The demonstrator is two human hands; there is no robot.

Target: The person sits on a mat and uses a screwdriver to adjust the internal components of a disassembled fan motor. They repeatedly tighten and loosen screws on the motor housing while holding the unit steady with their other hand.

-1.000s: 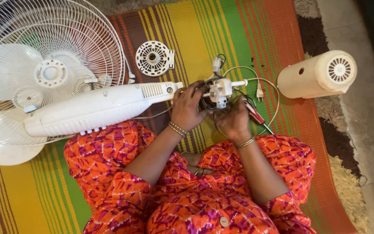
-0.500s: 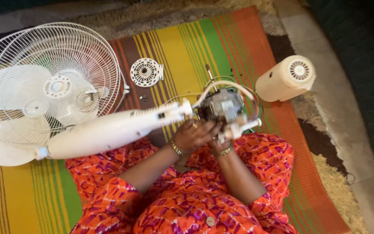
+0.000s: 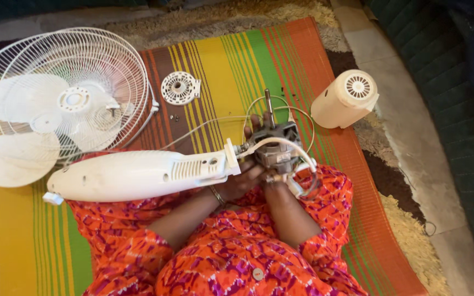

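I am sitting on a striped mat (image 3: 231,60) with a grey fan motor (image 3: 277,147) raised over my lap, its shaft pointing away from me. My left hand (image 3: 241,181) cups the motor from below on the left. My right hand (image 3: 276,178) grips it from beneath, mostly hidden by the motor and the white wires (image 3: 297,151) looping around it. A long white fan body (image 3: 133,174) lies across my left knee, joined to the motor by wires.
White fan guard grilles and blades (image 3: 61,104) lie at the left on the mat. A small round white vent cover (image 3: 180,87) sits beside them. A cream motor housing (image 3: 344,100) lies at the right mat edge. Shaggy rug and a dark sofa border the right.
Both hands have lifted the motor off the mat toward my lap and turned it, so its shaft points away. The fan body has swung with it across my knee.
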